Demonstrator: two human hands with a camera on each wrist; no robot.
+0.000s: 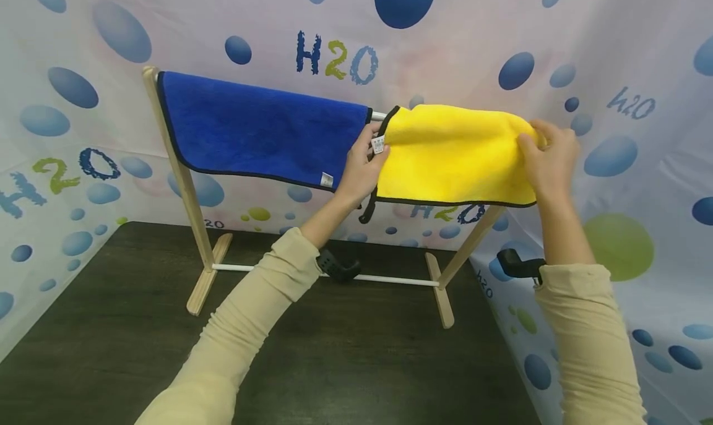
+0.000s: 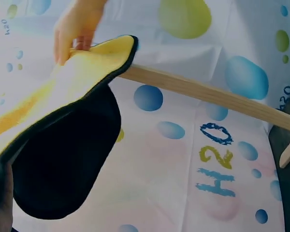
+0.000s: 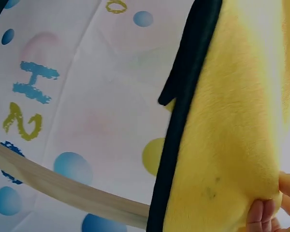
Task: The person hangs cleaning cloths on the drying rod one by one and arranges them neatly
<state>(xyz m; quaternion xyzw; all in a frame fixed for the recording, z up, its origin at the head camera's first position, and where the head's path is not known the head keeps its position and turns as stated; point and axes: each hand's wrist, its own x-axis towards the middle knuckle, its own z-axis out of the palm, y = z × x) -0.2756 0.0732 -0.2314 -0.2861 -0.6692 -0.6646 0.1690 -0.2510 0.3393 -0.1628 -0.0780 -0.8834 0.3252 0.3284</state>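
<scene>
A yellow towel [image 1: 445, 156] with black edging hangs at the right half of a wooden drying rack's top bar. My left hand [image 1: 359, 171] pinches its left edge beside a small white tag [image 1: 378, 144]. At the upper right edge my right hand [image 1: 551, 156] grips the towel between thumb and fingers. The right wrist view has the fingers of the right hand [image 3: 263, 215] on the yellow cloth [image 3: 222, 121]. In the left wrist view the towel [image 2: 82, 75] stretches toward the right hand [image 2: 79, 29], with a dark layer hanging underneath.
A blue towel [image 1: 262, 128] with black edging and a white label hangs on the left half of the bar. The rack's wooden legs [image 1: 192, 208] and white lower rod [image 1: 395, 281] stand on a dark tabletop [image 1: 356, 357]. Behind is a bubble-patterned curtain [image 1: 445, 47].
</scene>
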